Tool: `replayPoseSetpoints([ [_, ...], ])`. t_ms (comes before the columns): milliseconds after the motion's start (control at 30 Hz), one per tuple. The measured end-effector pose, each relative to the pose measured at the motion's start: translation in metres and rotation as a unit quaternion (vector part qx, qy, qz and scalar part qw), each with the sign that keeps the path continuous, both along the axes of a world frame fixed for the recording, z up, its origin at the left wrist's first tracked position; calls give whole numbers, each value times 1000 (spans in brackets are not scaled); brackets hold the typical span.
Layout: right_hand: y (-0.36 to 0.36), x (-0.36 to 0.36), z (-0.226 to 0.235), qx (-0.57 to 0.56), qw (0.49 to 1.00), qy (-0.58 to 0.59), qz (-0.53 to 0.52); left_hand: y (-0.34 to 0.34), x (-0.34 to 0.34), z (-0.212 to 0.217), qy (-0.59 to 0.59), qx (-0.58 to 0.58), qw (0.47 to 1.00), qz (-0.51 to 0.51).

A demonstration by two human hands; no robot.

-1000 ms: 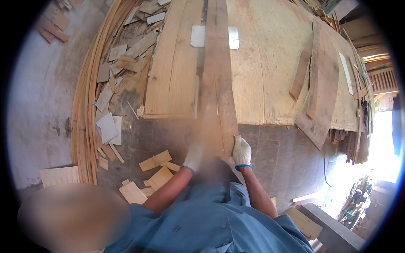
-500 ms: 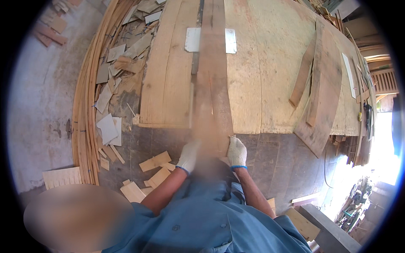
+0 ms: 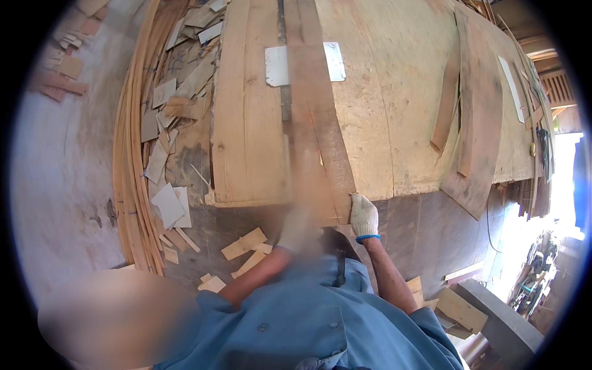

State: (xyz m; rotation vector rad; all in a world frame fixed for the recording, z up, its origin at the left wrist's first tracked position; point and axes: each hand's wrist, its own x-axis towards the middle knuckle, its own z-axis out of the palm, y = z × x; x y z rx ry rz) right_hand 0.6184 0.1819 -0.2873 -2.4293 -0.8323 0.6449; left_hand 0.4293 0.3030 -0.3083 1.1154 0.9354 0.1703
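Note:
A long brown wooden strip (image 3: 314, 111) lies lengthwise on a big plywood workbench (image 3: 394, 111), passing over a white metal plate (image 3: 277, 65). My right hand (image 3: 364, 216), in a white work glove with a blue cuff, grips the strip's near right corner at the bench's front edge. My left hand (image 3: 296, 225), also gloved, is blurred by motion at the strip's near left end and seems closed on it. A pale, wide plank (image 3: 250, 123) lies just left of the strip.
Several thin wood offcuts (image 3: 166, 123) litter the floor to the left beside a stack of long curved laths (image 3: 132, 154). Dark veneer pieces (image 3: 475, 135) lie on the bench's right side. More offcuts (image 3: 243, 246) lie near my feet. A grey block (image 3: 499, 320) stands lower right.
The strip has slid farther away along the bench, and both hands have moved with its near end up to the bench's front edge. The view has tilted slightly.

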Motion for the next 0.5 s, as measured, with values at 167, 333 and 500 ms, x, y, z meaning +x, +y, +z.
replayPoseSetpoints([
  [167, 7, 2, -7, -29, 999, -11, 18, 9, -1, -8, 7, -37, 999, 13],
  [333, 19, 11, -3, -27, 997, -53, 42, 26, 24, 41, 83, -146, 984, 53],
  [500, 27, 20, -8, -39, 996, -62, 50, 30, 28, 31, 47, -71, 995, 52],
])
